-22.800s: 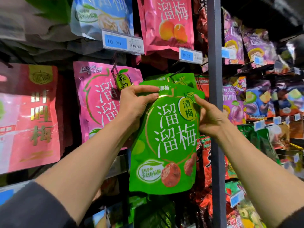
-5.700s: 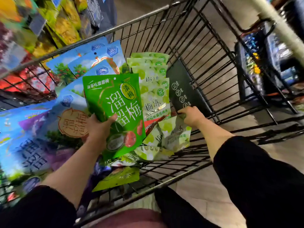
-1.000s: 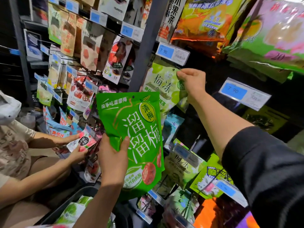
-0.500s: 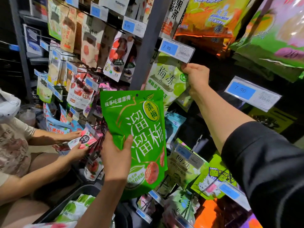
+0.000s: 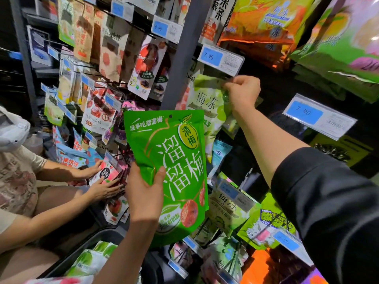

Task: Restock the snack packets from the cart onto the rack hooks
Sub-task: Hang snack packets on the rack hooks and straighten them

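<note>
My left hand (image 5: 144,194) grips a large bright-green plum packet (image 5: 174,160) by its lower left, holding it upright in front of the rack. My right hand (image 5: 243,93) is raised higher and pinches the top of a pale-green jelly packet (image 5: 207,103) right under a blue 7.90 price tag (image 5: 220,58). The hook behind that tag is hidden by the packet and my fingers. More pale-green jelly packets (image 5: 227,206) hang on a lower hook.
A grey rack upright (image 5: 180,52) stands just left of the jelly packet. Another person's hands (image 5: 102,181) handle pink packets at lower left. A dark bin (image 5: 90,255) with green packets sits below. A second 7.90 tag (image 5: 319,115) juts out at right.
My right hand has lifted the pale-green jelly packet's top closer under the price tag. My left hand keeps the bright-green packet in the same place.
</note>
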`<action>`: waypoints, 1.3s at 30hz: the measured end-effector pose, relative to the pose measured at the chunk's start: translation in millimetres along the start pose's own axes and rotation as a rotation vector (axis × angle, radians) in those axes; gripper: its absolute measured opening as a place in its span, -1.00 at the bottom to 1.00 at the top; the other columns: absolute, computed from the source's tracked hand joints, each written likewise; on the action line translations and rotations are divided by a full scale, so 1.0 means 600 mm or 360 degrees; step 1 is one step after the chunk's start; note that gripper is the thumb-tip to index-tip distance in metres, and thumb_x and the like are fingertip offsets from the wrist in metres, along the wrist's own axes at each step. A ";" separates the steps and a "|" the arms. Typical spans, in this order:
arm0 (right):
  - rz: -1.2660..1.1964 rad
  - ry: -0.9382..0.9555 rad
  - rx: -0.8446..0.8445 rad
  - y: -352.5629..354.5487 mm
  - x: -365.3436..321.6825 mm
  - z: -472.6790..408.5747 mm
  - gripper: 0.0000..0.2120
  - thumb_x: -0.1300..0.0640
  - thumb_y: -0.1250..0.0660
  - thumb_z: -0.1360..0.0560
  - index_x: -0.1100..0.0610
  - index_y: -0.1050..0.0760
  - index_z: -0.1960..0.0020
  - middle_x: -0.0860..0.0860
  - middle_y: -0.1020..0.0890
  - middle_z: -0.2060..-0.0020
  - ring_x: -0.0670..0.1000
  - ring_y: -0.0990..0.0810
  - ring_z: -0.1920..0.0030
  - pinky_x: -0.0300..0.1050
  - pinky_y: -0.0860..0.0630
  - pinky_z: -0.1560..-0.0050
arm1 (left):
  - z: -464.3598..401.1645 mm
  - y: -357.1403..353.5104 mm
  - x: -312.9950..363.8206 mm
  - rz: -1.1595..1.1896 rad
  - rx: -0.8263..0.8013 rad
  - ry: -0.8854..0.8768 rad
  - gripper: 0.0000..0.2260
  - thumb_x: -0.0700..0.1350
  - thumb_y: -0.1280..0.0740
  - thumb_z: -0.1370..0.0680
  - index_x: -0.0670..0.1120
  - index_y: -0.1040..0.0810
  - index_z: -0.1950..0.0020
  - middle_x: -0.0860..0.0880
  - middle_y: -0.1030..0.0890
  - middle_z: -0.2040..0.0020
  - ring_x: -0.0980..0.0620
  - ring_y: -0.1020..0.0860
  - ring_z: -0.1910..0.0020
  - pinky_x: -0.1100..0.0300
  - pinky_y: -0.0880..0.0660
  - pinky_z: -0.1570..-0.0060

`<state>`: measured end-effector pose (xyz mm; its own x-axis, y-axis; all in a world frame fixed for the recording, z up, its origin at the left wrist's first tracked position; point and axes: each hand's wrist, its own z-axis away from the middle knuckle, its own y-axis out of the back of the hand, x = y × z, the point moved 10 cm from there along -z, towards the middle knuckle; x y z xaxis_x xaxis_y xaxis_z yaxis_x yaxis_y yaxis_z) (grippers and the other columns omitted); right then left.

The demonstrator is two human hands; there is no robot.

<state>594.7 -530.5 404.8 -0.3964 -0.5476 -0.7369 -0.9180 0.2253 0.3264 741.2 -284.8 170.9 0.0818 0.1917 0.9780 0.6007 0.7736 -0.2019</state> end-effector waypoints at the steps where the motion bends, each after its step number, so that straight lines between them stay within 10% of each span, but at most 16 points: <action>1: -0.0024 -0.0015 0.0036 0.008 0.010 0.006 -0.94 0.29 -0.45 -0.33 0.20 -0.68 0.21 -0.01 -0.64 0.34 -0.15 -0.57 0.31 -0.23 -0.54 0.15 | -0.002 0.001 -0.002 0.0015 0.0000 0.0000 -0.61 -0.16 -0.39 -0.53 -0.13 -0.42 -0.33 -0.06 -0.57 -0.15 -0.05 -0.53 -0.15 -0.12 -0.41 -0.29; 14: -0.0582 0.0025 -0.0146 0.002 -0.010 -0.009 -0.77 0.41 -0.42 -0.31 0.12 -0.54 0.40 -0.17 -0.55 0.57 -0.24 -0.46 0.50 -0.35 -0.40 0.38 | -0.020 -0.007 -0.012 -0.0009 0.0074 -0.0054 -0.70 -0.21 -0.41 -0.51 0.05 -0.42 -0.15 0.23 -0.52 0.04 -0.03 -0.53 -0.12 -0.03 -0.40 -0.28; 31: -0.0295 -0.0016 -0.0060 -0.004 -0.007 0.000 -0.68 0.36 -0.44 -0.33 0.07 -0.48 0.50 -0.19 -0.43 0.62 -0.23 -0.31 0.58 -0.37 -0.28 0.46 | -0.009 -0.011 0.006 -0.0047 0.0017 -0.0094 -0.65 -0.18 -0.39 -0.52 -0.16 -0.44 -0.29 0.02 -0.54 -0.09 0.07 -0.48 -0.09 0.18 -0.35 -0.18; 35: -0.0074 0.0056 0.0058 0.002 -0.024 -0.004 -0.96 0.31 -0.45 -0.30 0.22 -0.65 0.31 -0.02 -0.62 0.39 -0.19 -0.51 0.39 -0.23 -0.52 0.32 | -0.004 -0.004 0.007 -0.0039 0.0039 -0.0093 -0.70 -0.20 -0.39 -0.52 -0.15 -0.45 -0.24 0.07 -0.53 -0.01 0.08 -0.48 -0.05 0.22 -0.34 -0.12; 39: 0.0041 -0.0035 0.0228 0.022 0.003 -0.006 -0.83 0.29 -0.35 -0.32 0.10 -0.68 0.26 -0.04 -0.67 0.33 -0.07 -0.65 0.22 -0.10 -0.61 0.04 | -0.005 -0.006 -0.004 -0.0043 -0.0002 -0.0043 -0.62 -0.15 -0.40 -0.52 -0.16 -0.42 -0.30 -0.03 -0.56 -0.14 -0.01 -0.52 -0.16 0.06 -0.39 -0.25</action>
<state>582.2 -531.6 410.0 -0.4183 -0.5227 -0.7429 -0.8995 0.3523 0.2586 741.5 -289.9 169.7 0.0438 0.1868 0.9814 0.6034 0.7780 -0.1751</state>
